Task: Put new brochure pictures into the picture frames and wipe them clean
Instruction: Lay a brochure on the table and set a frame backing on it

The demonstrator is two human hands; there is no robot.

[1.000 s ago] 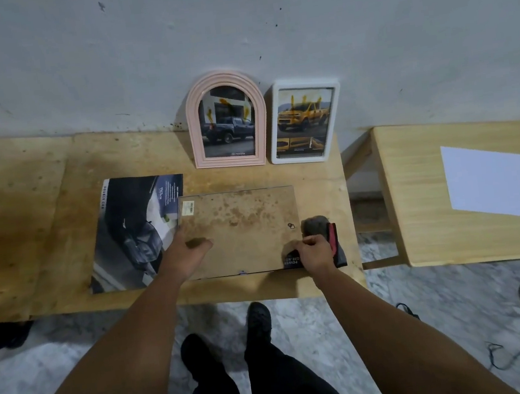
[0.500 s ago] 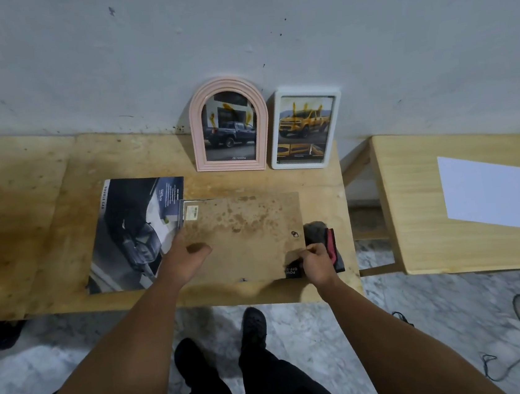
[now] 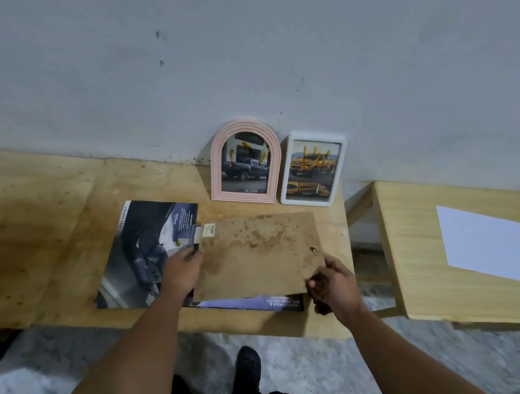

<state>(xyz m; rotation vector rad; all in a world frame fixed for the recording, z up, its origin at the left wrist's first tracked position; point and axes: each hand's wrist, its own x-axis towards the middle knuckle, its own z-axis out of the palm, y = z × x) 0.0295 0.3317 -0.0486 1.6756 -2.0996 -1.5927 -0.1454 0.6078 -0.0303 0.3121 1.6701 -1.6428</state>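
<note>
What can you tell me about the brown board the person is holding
The brown board is a flat rectangular backing panel, apparently fibreboard, blotched with darker stains. A pale sticker sits at its far left corner, a small metal hanger near its right edge. It lies over a brochure, the left hand and right hand gripping its sides.

I see dim, flat light, soft shadows, slight motion blur (worst at the corners) and wide-angle bending.

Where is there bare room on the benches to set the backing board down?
Free: the left bench top left of the brochure, and the right table around the white sheet. Crowded: between brochure and bench end, where the two frames stand.
</note>
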